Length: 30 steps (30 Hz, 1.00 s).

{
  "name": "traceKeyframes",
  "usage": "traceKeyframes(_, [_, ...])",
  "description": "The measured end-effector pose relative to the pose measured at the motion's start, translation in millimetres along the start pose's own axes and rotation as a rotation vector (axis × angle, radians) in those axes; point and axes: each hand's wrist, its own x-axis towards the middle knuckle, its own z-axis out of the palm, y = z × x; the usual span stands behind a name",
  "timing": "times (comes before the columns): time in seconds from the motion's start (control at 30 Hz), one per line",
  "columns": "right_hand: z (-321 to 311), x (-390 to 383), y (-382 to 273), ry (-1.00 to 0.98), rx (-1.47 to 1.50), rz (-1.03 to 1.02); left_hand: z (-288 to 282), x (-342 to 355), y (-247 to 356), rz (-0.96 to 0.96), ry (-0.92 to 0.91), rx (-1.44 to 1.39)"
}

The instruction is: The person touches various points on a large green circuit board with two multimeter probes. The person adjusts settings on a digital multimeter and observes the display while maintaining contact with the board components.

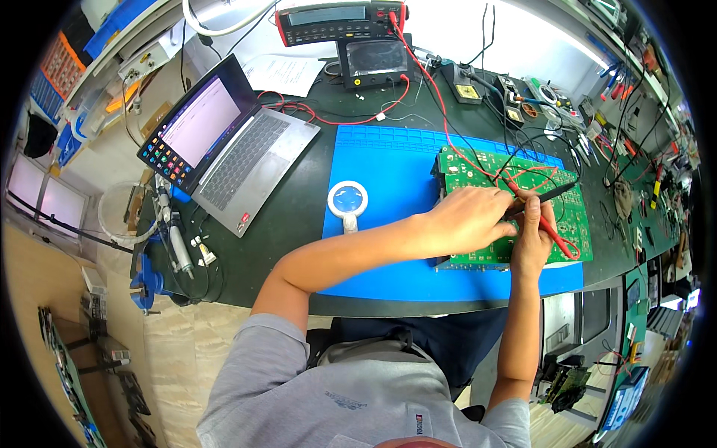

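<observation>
Both my hands meet above a large green circuit board (478, 173), crowded with small components. My left hand (467, 218) reaches across from the left, its fingers closed around the lower end of a black test probe (559, 192). That probe slants up to the right, past the other hand's fingertips. My right hand (529, 243) comes up from below with thumb and fingers pinched on a red test probe (554, 233), whose lead loops at the board's right part. The probe tips are hidden between my hands.
Under the board lies a blue mat (388, 278) with a round white magnifier (347, 198). An open laptop (250, 160) stands to the left. A bench multimeter (340, 22) at the back has a red lead plugged in. Loose cables and tools (590, 138) crowd the right side.
</observation>
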Motion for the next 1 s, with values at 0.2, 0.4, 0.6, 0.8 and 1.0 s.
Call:
traceKeyframes(0.2, [-8, 11, -1, -0.010, 0.136, 0.097, 9, 7, -27, -0.124, 0.073, -0.369])
traceKeyframes(0.4, [-23, 24, 12, 0.063, 0.240, 0.180, 8, 10, -64, -0.328, 0.098, -0.945])
traceKeyframes(0.6, [-21, 24, 9, -0.023, 0.350, 0.255, 12, 9, -73, -0.287, 0.087, -1.050])
traceKeyframes(0.8, [-19, 22, 11, -0.067, 0.222, 0.286, 16, 11, -72, -0.373, 0.117, -1.011])
traceKeyframes(1.0, [-23, 19, 8, -0.171, 0.222, 0.320, 14, 12, -67, -0.388, 0.063, -0.949])
